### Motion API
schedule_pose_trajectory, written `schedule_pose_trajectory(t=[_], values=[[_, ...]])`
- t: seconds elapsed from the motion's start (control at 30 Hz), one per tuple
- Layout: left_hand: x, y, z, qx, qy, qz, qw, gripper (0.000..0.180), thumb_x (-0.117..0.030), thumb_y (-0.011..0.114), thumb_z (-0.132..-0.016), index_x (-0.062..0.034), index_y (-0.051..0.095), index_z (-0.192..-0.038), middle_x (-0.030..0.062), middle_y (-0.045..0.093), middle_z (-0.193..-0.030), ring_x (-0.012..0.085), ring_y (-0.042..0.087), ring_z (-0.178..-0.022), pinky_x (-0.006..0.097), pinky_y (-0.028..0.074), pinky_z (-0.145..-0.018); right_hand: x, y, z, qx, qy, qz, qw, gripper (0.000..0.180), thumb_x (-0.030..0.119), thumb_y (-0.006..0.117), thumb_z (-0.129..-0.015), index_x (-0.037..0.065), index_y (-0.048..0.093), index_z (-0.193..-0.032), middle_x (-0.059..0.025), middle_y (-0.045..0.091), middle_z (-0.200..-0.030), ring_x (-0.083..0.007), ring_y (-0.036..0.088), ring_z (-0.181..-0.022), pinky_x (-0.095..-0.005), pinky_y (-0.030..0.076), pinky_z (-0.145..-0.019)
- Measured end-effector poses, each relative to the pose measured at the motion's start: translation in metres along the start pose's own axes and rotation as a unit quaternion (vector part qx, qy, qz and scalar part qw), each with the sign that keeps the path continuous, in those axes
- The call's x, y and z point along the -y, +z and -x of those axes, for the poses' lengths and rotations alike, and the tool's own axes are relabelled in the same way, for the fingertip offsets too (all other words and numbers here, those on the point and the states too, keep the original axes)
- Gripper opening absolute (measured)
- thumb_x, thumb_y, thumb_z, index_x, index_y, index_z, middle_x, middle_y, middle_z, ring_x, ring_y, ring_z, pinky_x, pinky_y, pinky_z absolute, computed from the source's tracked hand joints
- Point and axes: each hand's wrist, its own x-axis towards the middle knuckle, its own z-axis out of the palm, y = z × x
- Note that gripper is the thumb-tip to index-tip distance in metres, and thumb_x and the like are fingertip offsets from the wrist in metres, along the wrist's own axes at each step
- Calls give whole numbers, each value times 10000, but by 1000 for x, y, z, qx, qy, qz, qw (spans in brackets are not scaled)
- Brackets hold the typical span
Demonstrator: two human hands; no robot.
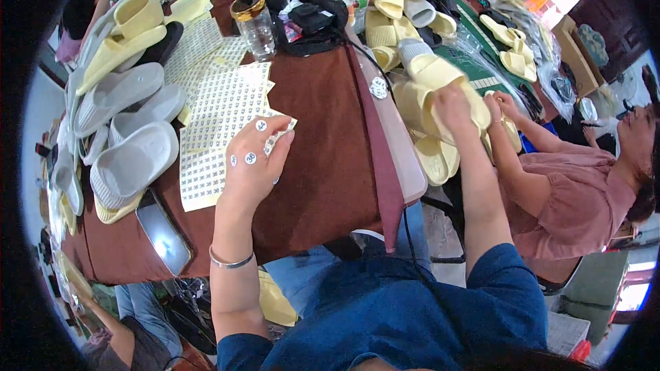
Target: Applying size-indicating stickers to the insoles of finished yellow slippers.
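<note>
My left hand (251, 158) is over the right edge of a printed sticker sheet (210, 148) on the brown-covered table. Several round white stickers cling to its back and fingers. Its thumb and index finger are slightly apart, with sheet showing in the gap; the other fingers curl out of sight. On the right, my right hand (454, 111) grips pale yellow slippers (434, 72) beside the table; they are smeared by motion, so I cannot tell how many it holds. Below them lies another yellow slipper (436, 160).
Grey slippers (134, 161) and yellow ones pile up at the left, near a phone (163, 233). A gold-lidded glass jar (256, 27) and black bag (309, 24) stand at the back. A co-worker in pink (574, 196) sits at the right, hands near my slippers.
</note>
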Motion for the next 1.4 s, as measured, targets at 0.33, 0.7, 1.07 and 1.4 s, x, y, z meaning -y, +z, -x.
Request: schedule_pose_trajectory(t=[0.33, 0.7, 1.07, 1.4], values=[[-4, 2, -3, -120, 21, 83, 989, 490, -267, 717, -924, -20, 553, -1314, 139, 697, -1078, 248, 668, -990, 382, 509, -868, 112, -201, 30, -210, -49, -211, 953, 96, 99, 675, -862, 29, 709, -919, -155, 660, -860, -321, 676, -815, -402, 545, -749], [4, -12, 2, -113, -85, 139, 980, 694, -401, 733, -882, 5, 484, -1388, 199, 560, -1331, 331, 531, -1234, 446, 421, -1036, 179, -170, 58, -109, -177, -218, 954, 200, 156, 646, -917, 19, 688, -1057, -168, 700, -1001, -347, 673, -938, -405, 536, -808], [4, -20, 7, 20, -46, -35, 998, 647, -275, 755, -758, -48, 565, -1333, 205, 625, -1238, 391, 618, -1103, 435, 497, -969, 152, -158, 85, 53, -60, -177, 981, 244, 219, 616, -909, 44, 654, -1075, -196, 700, -859, -391, 675, -816, -490, 522, -751], [-3, -9, 0, -56, 85, 6, 995, 383, -200, 787, -808, -90, 689, -1161, 144, 658, -1225, 346, 612, -1131, 435, 464, -983, 175, -168, 105, 42, -146, -227, 962, 211, 210, 668, -878, 42, 656, -1005, -139, 675, -772, -337, 666, -728, -445, 522, -646]])
